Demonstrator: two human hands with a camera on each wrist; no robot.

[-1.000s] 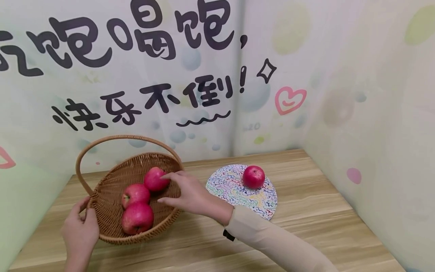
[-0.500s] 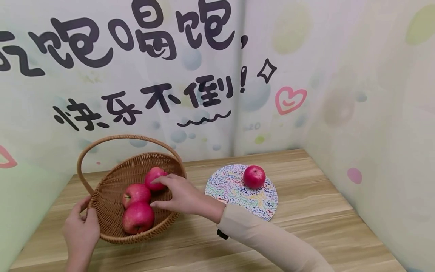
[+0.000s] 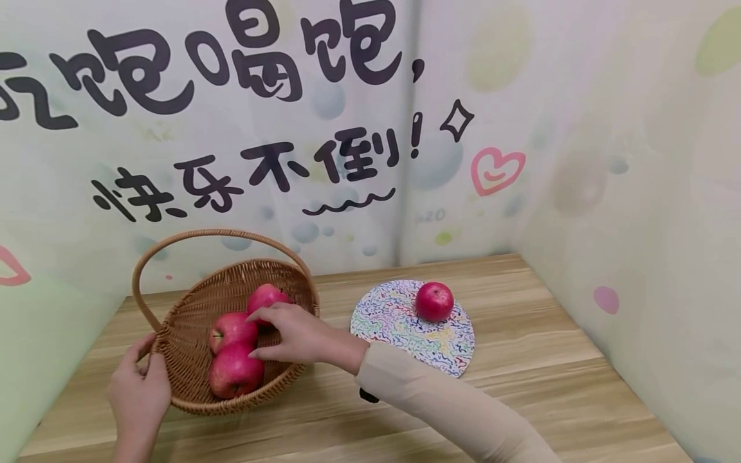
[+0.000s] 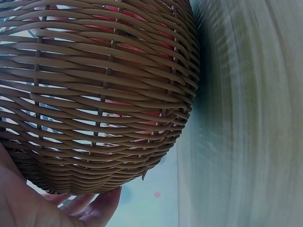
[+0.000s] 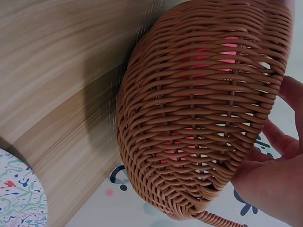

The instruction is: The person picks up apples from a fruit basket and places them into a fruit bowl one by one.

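A brown wicker basket (image 3: 188,366) with a hooped handle stands on the left of the table, its opening facing the head camera. Three red apples lie inside: a lower apple (image 3: 236,371), a middle apple (image 3: 233,331) and a rear apple (image 3: 266,298). My left hand (image 3: 139,389) grips the basket's left rim. Over the right rim reaches my right hand (image 3: 303,334), thumb and fingers apart, nearest the middle and lower apples; whether it touches them I cannot tell. Both wrist views show the wicker side (image 4: 104,94), with red glimpsed through its gaps.
Right of the basket lies a round white mat (image 3: 382,312) with multicoloured squiggles, and one red apple (image 3: 434,301) rests on it. The wood-grain table (image 3: 521,360) meets printed walls (image 3: 463,212) at the back and right.
My right hand has moved left and slightly down inside the basket, from the rear apple toward the middle and lower apples. The left hand keeps its grip on the rim.
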